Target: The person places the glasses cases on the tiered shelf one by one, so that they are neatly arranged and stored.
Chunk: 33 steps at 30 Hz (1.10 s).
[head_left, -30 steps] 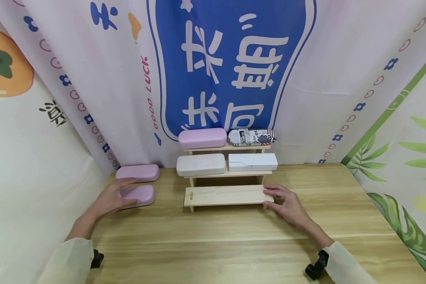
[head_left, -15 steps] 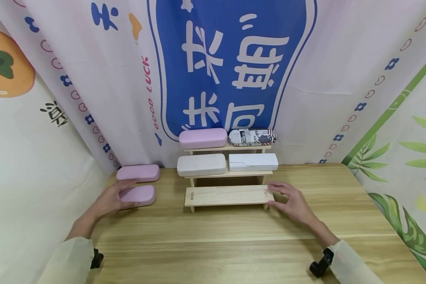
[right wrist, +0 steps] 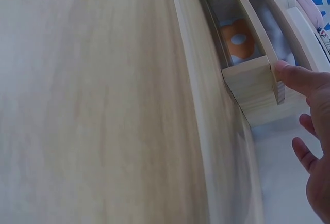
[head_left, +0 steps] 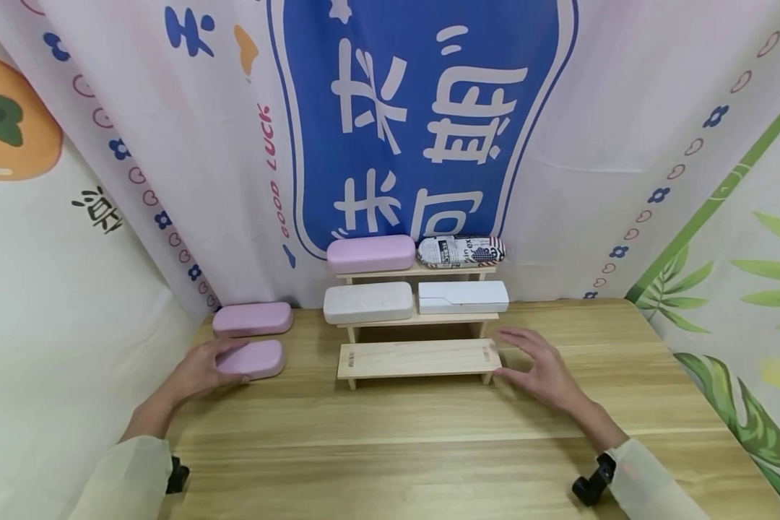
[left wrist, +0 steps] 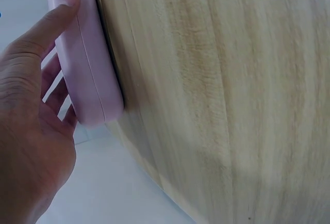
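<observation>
Gripped pink case [head_left: 256,359], "GOOD LUCK" curtain [head_left: 409,155] behind

Closed pink rounded oblong case [head_left: 260,359], flat on counter [head_left: 390,448]; pale wooden three-tier stepped stand [head_left: 416,359], upright, to its right.

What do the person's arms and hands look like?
The left sleeve and right sleeve are pale cream. Near the cuffs are small black gadgets, a left gadget and a right gadget. The left hand and right hand wear no gloves.
</observation>
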Each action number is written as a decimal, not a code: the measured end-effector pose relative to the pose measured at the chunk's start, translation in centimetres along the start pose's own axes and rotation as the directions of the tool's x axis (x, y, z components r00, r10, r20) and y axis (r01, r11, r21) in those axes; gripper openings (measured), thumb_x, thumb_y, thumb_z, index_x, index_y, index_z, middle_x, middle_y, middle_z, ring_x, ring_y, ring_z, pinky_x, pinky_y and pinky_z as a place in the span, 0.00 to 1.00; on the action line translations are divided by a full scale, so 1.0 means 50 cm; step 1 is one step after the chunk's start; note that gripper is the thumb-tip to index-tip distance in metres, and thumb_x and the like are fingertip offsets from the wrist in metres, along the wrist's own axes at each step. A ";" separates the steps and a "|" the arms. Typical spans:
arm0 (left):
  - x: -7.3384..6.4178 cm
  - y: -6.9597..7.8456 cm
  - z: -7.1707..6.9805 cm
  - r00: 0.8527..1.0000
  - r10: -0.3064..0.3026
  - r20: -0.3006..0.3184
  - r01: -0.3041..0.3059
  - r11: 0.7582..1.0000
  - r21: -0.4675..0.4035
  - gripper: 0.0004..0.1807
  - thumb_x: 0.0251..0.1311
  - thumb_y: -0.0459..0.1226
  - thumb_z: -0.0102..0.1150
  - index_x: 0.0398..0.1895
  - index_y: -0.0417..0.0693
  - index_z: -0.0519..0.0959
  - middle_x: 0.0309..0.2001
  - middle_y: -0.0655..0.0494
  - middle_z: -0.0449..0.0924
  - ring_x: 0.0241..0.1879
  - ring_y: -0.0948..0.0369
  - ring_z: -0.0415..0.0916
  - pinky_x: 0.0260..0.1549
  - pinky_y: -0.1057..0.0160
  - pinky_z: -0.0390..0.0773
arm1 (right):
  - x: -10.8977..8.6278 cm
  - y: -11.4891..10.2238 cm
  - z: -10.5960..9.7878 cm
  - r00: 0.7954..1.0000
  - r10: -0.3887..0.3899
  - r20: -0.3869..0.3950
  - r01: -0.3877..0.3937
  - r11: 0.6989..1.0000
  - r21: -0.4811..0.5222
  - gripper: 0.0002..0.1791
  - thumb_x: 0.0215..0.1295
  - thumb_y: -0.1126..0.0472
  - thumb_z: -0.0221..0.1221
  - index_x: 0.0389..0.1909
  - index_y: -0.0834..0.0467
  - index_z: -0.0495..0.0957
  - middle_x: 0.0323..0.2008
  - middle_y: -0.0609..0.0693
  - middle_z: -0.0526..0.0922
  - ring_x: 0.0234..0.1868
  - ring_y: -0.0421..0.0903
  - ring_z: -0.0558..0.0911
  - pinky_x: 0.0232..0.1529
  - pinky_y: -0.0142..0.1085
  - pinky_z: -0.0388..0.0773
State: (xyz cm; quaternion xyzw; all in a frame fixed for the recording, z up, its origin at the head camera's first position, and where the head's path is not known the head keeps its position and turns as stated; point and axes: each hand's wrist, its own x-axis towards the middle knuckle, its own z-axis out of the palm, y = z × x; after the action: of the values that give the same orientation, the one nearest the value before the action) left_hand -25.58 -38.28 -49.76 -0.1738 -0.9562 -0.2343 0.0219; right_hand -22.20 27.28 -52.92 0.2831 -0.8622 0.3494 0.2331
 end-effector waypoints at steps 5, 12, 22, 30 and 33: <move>0.005 0.003 0.000 1.000 0.028 0.004 -0.029 0.999 0.035 0.44 0.46 0.47 0.86 0.65 0.33 0.80 0.63 0.29 0.79 0.61 0.34 0.77 0.57 0.35 0.76 | 0.004 0.002 -0.009 0.998 -0.068 -0.011 0.068 0.997 -0.029 0.48 0.38 0.66 0.85 0.67 0.64 0.79 0.64 0.62 0.81 0.64 0.61 0.79 0.74 0.23 0.59; 0.007 0.006 -0.003 0.999 0.041 0.020 -0.042 0.997 0.066 0.43 0.43 0.44 0.87 0.63 0.33 0.80 0.62 0.30 0.80 0.60 0.33 0.78 0.57 0.33 0.77 | 0.010 0.006 -0.020 0.994 -0.113 0.009 0.113 0.991 -0.072 0.54 0.37 0.63 0.87 0.71 0.66 0.75 0.68 0.63 0.77 0.68 0.61 0.75 0.77 0.27 0.58; 0.003 0.006 -0.004 0.999 0.005 0.034 -0.008 0.997 0.081 0.44 0.44 0.47 0.87 0.64 0.36 0.80 0.61 0.31 0.81 0.58 0.36 0.79 0.54 0.34 0.79 | 0.020 0.002 -0.032 0.990 -0.123 0.063 0.129 0.986 -0.102 0.57 0.38 0.61 0.87 0.73 0.68 0.72 0.72 0.62 0.74 0.70 0.60 0.74 0.78 0.28 0.56; -0.007 0.021 -0.015 0.999 0.031 0.009 -0.031 0.995 0.091 0.44 0.44 0.50 0.86 0.65 0.39 0.81 0.61 0.33 0.81 0.59 0.36 0.79 0.52 0.34 0.80 | 0.022 0.011 -0.034 0.982 -0.157 0.100 0.170 0.977 -0.131 0.59 0.39 0.59 0.86 0.75 0.66 0.69 0.74 0.62 0.72 0.71 0.60 0.72 0.79 0.28 0.55; -0.011 0.036 -0.020 0.999 0.043 -0.003 -0.043 0.995 0.095 0.44 0.44 0.51 0.86 0.64 0.41 0.81 0.61 0.34 0.82 0.58 0.37 0.80 0.50 0.34 0.81 | 0.024 0.015 -0.036 0.977 -0.189 0.096 0.201 0.970 -0.139 0.60 0.37 0.59 0.87 0.75 0.66 0.69 0.74 0.62 0.72 0.70 0.61 0.73 0.79 0.28 0.55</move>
State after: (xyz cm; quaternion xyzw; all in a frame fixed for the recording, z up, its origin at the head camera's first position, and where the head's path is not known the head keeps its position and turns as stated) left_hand -24.48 -37.42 -48.15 -0.1925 -0.9623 -0.1884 0.0375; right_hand -23.19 28.65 -51.40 0.3627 -0.8625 0.2480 0.2512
